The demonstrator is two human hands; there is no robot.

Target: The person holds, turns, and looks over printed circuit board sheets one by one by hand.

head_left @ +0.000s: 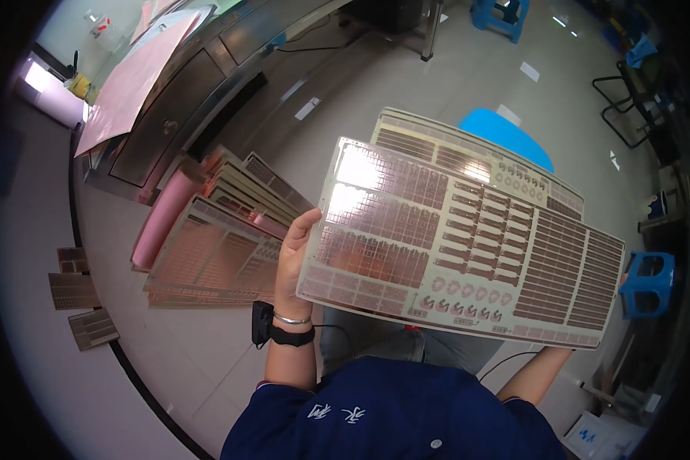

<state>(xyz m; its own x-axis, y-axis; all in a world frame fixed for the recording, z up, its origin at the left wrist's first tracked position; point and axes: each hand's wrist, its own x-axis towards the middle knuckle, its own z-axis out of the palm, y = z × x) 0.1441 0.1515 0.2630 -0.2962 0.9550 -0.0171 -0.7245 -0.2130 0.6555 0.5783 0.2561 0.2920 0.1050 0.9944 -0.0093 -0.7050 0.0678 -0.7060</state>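
A large flat panel (483,253) with copper-coloured patterns like a circuit board is held up in front of me, slightly tilted. My left hand (293,257) grips its left edge, fingers closed on it. At the opposite edge, only fingertips of my right hand (625,280) show; the rest is behind the panel, with the forearm coming up from below. Just beyond it, a second similar panel (414,126) is partly covered by the first. I cannot tell whether the two touch. A blue rounded surface (506,136) shows past the second panel.
On the left floor, a stack of similar panels (207,249) leans together beside a pink roll (169,211). Small sample panels (73,291) sit by the left wall. A metal drawer desk (169,115) stands far left. Blue stools (648,285) and a black-framed chair (625,100) are around.
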